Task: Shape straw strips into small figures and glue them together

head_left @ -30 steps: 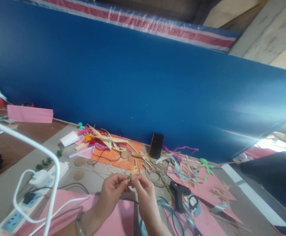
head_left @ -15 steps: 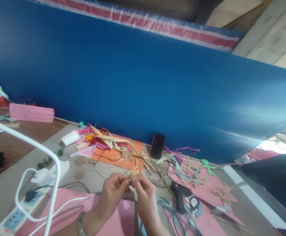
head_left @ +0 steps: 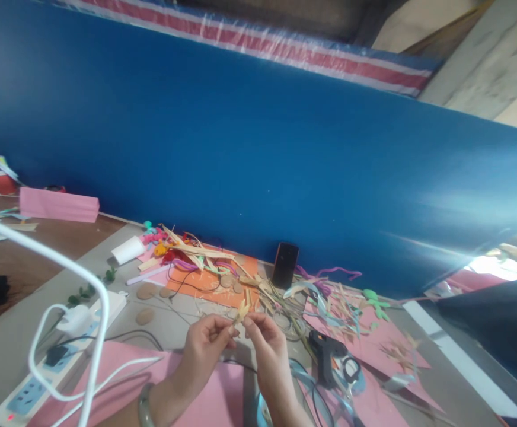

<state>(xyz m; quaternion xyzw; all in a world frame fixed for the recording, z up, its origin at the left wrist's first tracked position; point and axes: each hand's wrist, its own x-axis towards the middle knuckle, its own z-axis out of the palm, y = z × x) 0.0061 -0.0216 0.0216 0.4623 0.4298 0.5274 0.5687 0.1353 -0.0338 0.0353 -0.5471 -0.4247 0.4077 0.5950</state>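
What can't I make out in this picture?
Head view:
Pale piece: lower end covered by the left hand.
Right hand: too blurred to tell whether it grips the piece.
Light-blue item: partly behind the right forearm, cut by bottom edge.
Red container: cut by left edge.

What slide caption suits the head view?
Left hand and right hand hold a small yellowish piece, a glue gun lying to their right.

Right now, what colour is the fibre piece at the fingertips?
The fibre piece is pale straw yellow; it shows in the head view.
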